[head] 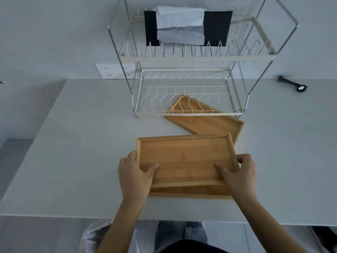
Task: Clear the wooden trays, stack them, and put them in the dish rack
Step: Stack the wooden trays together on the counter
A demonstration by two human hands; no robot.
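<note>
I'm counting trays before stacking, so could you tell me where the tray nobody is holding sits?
In the head view, the loose tray lies angled on the counter, right of centre, its far corner under the dish rack.

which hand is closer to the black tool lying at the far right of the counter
Right. The right hand grips the held tray's right edge, on the black tool's side; the left hand grips the tray's left edge, farther away.

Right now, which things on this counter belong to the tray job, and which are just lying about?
Job:
- top tray, gripped by left hand and right hand
- lower tray beneath it
- third tray, partly under the rack
- dish rack

Lying about:
- black tool at the far right
- black cloth and white paper on the rack's upper tier
- wall socket
</note>
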